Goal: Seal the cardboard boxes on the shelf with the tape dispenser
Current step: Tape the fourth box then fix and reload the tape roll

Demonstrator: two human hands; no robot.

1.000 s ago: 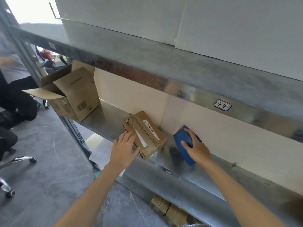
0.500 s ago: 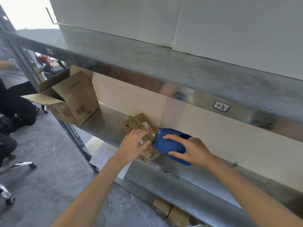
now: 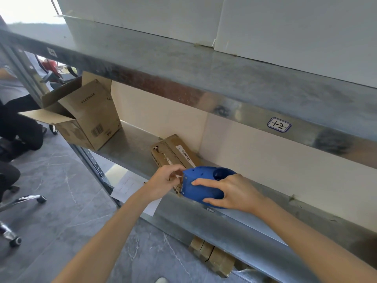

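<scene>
- The tape dispenser (image 3: 206,186) is a smooth, matte blue plastic shell, rounded like a thick shell, with a round hollow in its top and small holes along its front face. It is held over the front edge of the lower shelf, its front end against the near end of the small cardboard box.
- The small cardboard box (image 3: 173,152) is flat and oblong, of brown corrugated board with white barcode labels on its top. It lies at an angle on the shelf, close to the cream back panel.
- The open cardboard box (image 3: 91,119) is taller, with its flaps spread wide and a printed barcode on its side. It stands at the shelf's left end, well apart from the small one.
- The shelf (image 3: 130,148) is dull, mottled galvanised steel. The beam above it carries a handwritten label (image 3: 279,125).
- The right hand (image 3: 230,193) grips the dispenser from the side, forefinger stretched along the flank, the other fingers curled under and the thumb over the top.
- The left hand (image 3: 163,181) has its fingertips bunched together at the dispenser's front end, above the box's near end. What they pinch cannot be made out.
- The floor (image 3: 61,221) is grey and marble-veined. A sheet of paper (image 3: 130,184) shows below the shelf.
</scene>
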